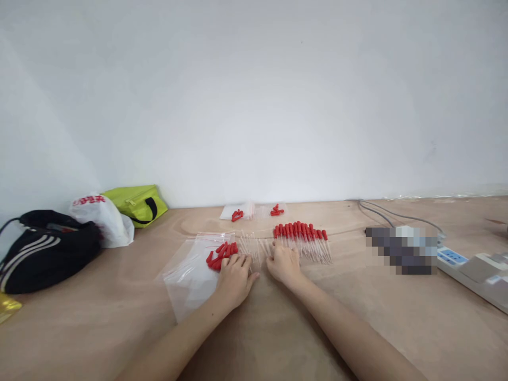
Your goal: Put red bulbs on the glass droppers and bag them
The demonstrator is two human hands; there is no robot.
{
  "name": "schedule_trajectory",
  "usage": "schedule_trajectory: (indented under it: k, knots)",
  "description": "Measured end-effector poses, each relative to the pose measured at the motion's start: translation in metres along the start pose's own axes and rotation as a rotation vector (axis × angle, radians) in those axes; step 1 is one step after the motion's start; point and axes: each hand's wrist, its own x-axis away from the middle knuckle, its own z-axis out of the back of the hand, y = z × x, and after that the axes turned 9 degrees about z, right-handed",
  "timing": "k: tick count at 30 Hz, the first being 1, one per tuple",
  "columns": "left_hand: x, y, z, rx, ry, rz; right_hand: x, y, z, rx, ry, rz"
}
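My left hand (235, 278) lies at the near edge of a heap of loose red rubber bulbs (216, 263), fingers forward and thumb spread to the right. That heap rests on clear zip bags (190, 288). Just beyond the fingertips, thin clear tubes (248, 241) lie side by side on the table. My right hand (284, 263) is closed, its fingers curled down beside the tubes; what they hold, if anything, is hidden. To its right lies a row of droppers (313, 243), clear tubes with red bulbs on their far ends, partly covered by the hand.
Behind are two small clear bags (260, 211) with red bulbs on them. At left sit a black drawstring bag (51, 254), a white plastic bag (115, 225) and a lime-green bag (138, 198). At right are a pixelated object (400, 251), grey cables (397, 207) and a power strip (476, 275).
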Motion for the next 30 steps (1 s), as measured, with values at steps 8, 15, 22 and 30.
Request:
schedule_trajectory:
  k: [8, 15, 22, 30]
  knots:
    - [-0.013, -0.004, -0.013, 0.153, -0.038, -0.095, 0.051, 0.062, -0.006, -0.048, 0.380, 0.224]
    - [-0.022, -0.020, -0.001, 0.183, 0.001, -0.081, 0.061, 0.076, -0.012, -0.026, 0.335, 0.265]
    - [-0.041, -0.052, 0.015, 0.021, 0.056, 0.436, 0.060, 0.072, -0.019, -0.061, 0.355, 0.304]
    - [-0.042, -0.050, 0.001, 0.176, 0.020, 0.420, 0.061, 0.069, -0.013, -0.103, 0.332, 0.250]
